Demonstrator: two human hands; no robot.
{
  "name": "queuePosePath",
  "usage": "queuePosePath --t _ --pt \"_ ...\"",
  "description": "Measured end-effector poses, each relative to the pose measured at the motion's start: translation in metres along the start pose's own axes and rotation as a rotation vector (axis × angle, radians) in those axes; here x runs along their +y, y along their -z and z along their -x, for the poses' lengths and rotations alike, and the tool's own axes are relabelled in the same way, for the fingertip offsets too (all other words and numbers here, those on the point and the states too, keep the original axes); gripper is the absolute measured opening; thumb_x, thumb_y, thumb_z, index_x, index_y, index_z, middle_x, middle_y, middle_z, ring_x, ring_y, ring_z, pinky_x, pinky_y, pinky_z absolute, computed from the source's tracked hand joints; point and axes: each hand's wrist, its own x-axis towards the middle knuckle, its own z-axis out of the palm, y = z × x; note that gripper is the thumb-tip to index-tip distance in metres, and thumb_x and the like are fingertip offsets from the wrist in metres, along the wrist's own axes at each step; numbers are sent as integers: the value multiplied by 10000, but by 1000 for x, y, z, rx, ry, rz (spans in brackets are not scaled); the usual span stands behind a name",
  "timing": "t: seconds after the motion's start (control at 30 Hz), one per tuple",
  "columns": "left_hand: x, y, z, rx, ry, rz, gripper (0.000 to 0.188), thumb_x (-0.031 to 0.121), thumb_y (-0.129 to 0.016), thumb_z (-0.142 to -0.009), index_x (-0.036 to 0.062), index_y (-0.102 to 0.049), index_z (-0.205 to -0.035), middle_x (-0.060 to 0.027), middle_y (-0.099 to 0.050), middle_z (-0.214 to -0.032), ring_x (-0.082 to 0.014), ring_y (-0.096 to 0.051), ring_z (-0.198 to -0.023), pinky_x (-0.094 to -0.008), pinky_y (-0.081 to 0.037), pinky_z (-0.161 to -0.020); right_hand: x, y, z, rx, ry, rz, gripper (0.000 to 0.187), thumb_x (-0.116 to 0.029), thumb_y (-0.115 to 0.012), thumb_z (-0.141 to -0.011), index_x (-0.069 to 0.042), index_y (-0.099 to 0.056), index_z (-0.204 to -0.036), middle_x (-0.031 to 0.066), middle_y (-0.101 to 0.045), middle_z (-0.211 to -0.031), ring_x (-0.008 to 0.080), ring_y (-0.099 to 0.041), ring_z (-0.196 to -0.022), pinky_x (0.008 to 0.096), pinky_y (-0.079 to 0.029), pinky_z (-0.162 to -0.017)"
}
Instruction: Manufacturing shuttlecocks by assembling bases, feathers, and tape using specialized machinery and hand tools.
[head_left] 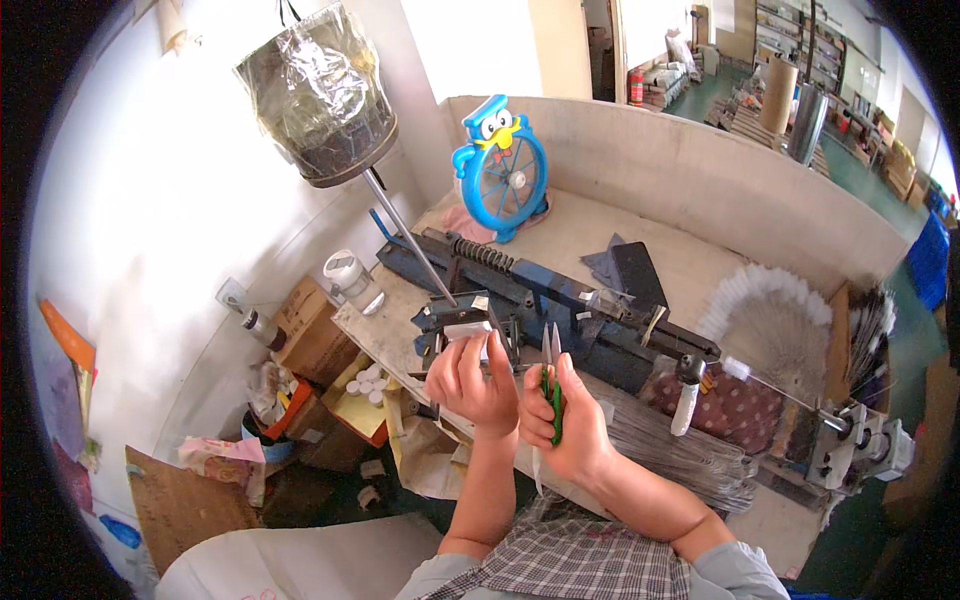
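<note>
My right hand (562,420) grips small green-handled scissors (551,372), the blades pointing up and slightly apart. My left hand (468,378) is raised beside it, its fingers pinching a small white piece (470,329) at the clamp end of a long blue metal machine (545,300). The two hands touch at the wrist and thumb. A thin white strip hangs down below my right hand. A bundle of thin grey rods (670,445) lies under my right forearm.
A blue bird-shaped fan (502,170) stands at the back of the bench. A foil-wrapped lamp (320,95) hangs on a metal rod at upper left. Fanned white-tipped bristles (765,330) lie to the right. Cardboard boxes (305,320), white caps (368,380) and scraps crowd the floor at left.
</note>
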Motion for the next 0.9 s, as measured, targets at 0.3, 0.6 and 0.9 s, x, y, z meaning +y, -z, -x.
queuePosePath --t 0.3,0.6,0.9 --pt "5 -7 0 -24 137 342 146 -8 -674 -766 26 -598 -887 -106 -573 -875 -235 -557 -762 -320 -454 -648 0 8 0 35 1 19 419 -493 -338 -943 -108 -485 -868 -37 -323 -571 77 -276 -445 224 -228 -406" --pt "2 -10 -6 -64 113 360 170 -8 -693 -726 29 -597 -861 -100 -584 -824 -249 -541 -737 -339 -440 -639 0 8 -8 15 27 76 361 -466 -445 -920 -115 -492 -854 -56 -320 -565 61 -293 -464 216 -218 -426" --pt "-4 -11 3 -37 8 274 209 -4 -689 -708 15 -564 -875 -104 -586 -832 -288 -539 -740 -378 -426 -660 -34 -3 -51 40 720 1267 245 -247 -648 -819 -14 -593 -871 20 -549 -625 125 -509 -506 269 -409 -481"
